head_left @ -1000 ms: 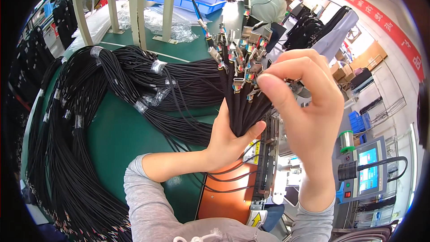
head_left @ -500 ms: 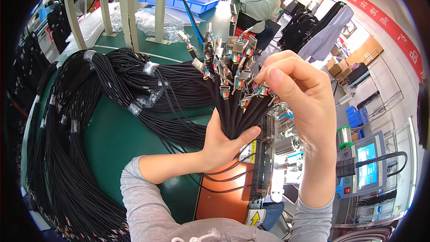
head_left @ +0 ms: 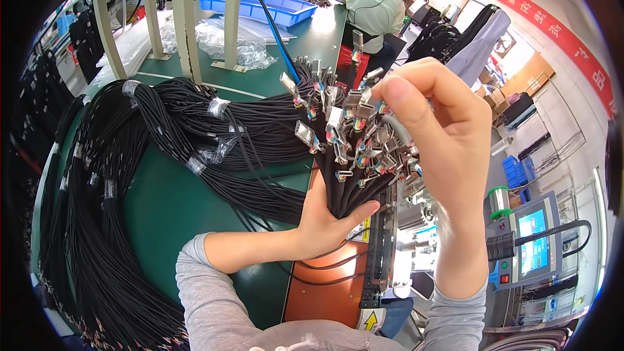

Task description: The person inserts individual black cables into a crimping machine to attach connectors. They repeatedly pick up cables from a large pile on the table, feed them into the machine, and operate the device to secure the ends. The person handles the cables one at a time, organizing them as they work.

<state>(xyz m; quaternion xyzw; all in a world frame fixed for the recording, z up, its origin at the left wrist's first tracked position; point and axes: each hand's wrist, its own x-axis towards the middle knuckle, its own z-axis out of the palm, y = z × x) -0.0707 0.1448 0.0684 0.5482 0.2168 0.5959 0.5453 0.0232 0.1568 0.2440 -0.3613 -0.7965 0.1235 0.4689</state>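
A bundle of black cables (head_left: 338, 188) stands upright in my left hand (head_left: 325, 221), which is wrapped round it below the ends. Bare metal connectors (head_left: 335, 117) with short coloured wires fan out at its top. At the upper right of this cluster, my right hand (head_left: 448, 136) has thumb and forefinger pinched on a connector at the rim. The fingertips partly cover that piece. Behind my left wrist, the rest of the cables run off to the left.
Tied black cable bundles (head_left: 188, 117) lie across the green table (head_left: 156, 201). An orange-topped machine (head_left: 325, 292) sits under my forearms, and a control screen (head_left: 533, 240) stands at right. Farther off are a blue tray (head_left: 260, 6), posts (head_left: 185, 26) and a seated person (head_left: 374, 10).
The connector cluster has tilted and spread toward me, showing more connectors. My right hand has risen slightly along its right side. My left hand keeps its grip, a little lower.
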